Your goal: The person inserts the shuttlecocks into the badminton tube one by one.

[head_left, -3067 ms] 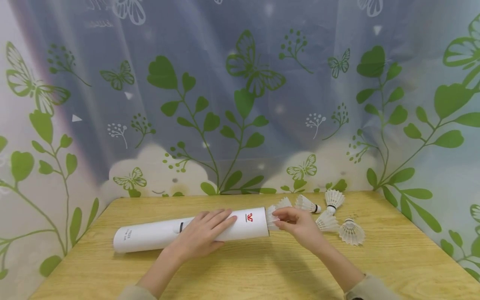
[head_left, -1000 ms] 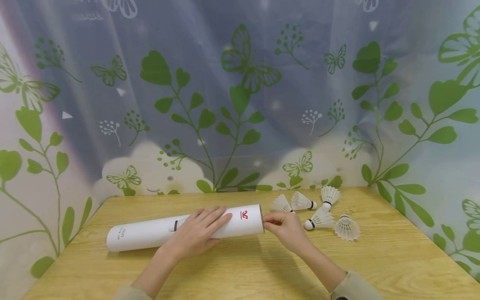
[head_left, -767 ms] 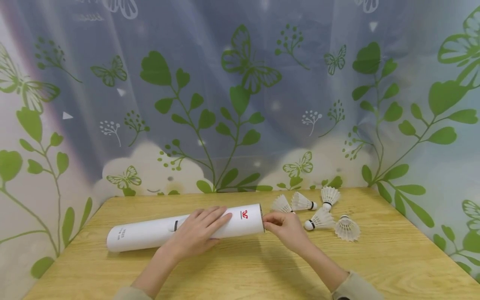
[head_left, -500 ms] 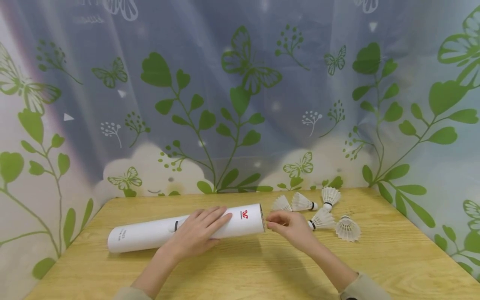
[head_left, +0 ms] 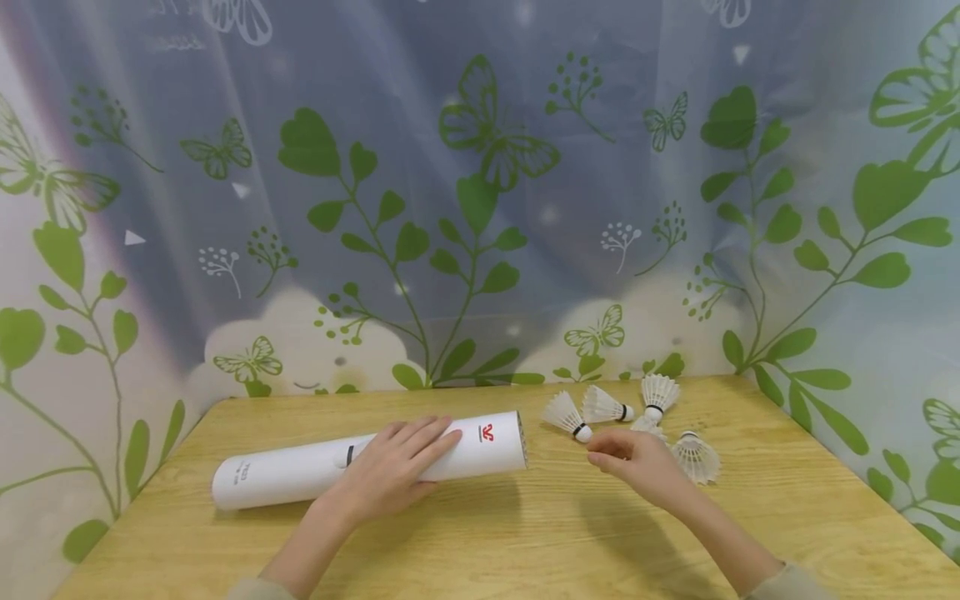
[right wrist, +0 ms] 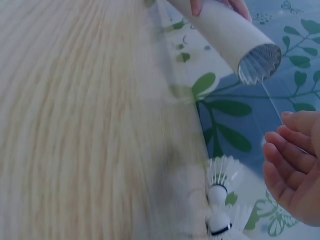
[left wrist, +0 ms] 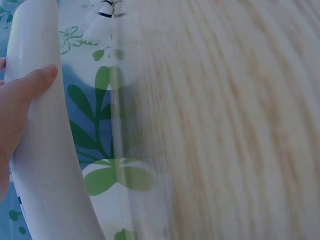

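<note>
A white shuttlecock tube (head_left: pixel 292 473) with a red logo lies slantwise over the wooden table. My left hand (head_left: pixel 401 468) grips it from above, and in the left wrist view the thumb (left wrist: pixel 40 82) presses one side. Feathers (right wrist: pixel 257 67) of a shuttlecock show inside the tube's mouth in the right wrist view. My right hand (head_left: pixel 648 471) hovers to the right of that mouth, apart from it, with loosely bent fingers and nothing held. Closest to it in the head view is a shuttlecock (head_left: pixel 562 412) with a black band.
More white shuttlecocks lie at the table's back right, among them one near the back edge (head_left: pixel 660 393) and one standing cork up (head_left: pixel 696 458). Another (head_left: pixel 648 427) is partly hidden by the right hand. A printed curtain (head_left: pixel 480 250) hangs behind the wooden table (head_left: pixel 480 550).
A shuttlecock in my right hand has gone into the tube's mouth. The right hand has let go and drawn back to the right. My left hand still holds the tube.
</note>
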`<state>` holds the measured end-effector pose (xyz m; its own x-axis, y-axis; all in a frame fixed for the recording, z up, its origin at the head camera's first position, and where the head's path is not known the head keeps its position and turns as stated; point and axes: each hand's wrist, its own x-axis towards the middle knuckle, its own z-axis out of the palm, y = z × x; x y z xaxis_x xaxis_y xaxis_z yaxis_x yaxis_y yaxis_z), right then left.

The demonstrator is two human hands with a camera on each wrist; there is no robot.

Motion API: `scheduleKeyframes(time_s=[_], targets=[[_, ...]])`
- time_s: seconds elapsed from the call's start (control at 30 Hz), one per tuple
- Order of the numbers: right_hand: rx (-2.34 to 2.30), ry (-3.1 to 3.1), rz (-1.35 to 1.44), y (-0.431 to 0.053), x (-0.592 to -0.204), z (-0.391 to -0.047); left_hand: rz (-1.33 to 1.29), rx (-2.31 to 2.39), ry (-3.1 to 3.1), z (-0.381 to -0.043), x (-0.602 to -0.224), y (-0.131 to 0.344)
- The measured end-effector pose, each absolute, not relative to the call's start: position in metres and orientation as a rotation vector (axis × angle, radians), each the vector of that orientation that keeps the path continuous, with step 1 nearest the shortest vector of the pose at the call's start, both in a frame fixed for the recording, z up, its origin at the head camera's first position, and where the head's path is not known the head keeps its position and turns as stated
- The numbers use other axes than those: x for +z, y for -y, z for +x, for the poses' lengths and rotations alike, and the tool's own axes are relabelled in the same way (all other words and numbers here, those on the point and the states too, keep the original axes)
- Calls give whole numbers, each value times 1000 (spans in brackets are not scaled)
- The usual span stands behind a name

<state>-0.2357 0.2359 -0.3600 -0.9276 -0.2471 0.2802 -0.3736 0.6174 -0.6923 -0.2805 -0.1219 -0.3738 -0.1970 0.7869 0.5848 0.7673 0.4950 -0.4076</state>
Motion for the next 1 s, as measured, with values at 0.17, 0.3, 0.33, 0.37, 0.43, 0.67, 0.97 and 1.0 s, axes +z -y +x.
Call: scheduleKeyframes(time_s=[0.17, 0.3, 0.33, 0.37, 0.43, 0.67, 0.97, 1.0], targets=[[1151, 2695, 444, -258, -364, -234, -1280, 30, 1970, -281, -374, 123], [1006, 2697, 390, -273, -364, -230, -1282, 25, 1972, -280, -374, 124], [969, 2701, 376, -277, -364, -229, -1283, 24, 1972, -280, -374, 125], [937, 2708, 360, -281, -364, -228, -1285, 23, 1972, -280, -375, 125], [934, 2728, 317, -289, -363, -226, -1289, 22, 1972, -280, -375, 126], [822, 2742, 209, -324, -361, -220, -1292, 11, 1975, -279, -377, 126], [761, 2733, 143, -357, -363, -226, -1287, 19, 1941, -280, -375, 124], [758, 2738, 135, -359, -364, -226, -1287, 20, 1940, -281, -376, 124]])
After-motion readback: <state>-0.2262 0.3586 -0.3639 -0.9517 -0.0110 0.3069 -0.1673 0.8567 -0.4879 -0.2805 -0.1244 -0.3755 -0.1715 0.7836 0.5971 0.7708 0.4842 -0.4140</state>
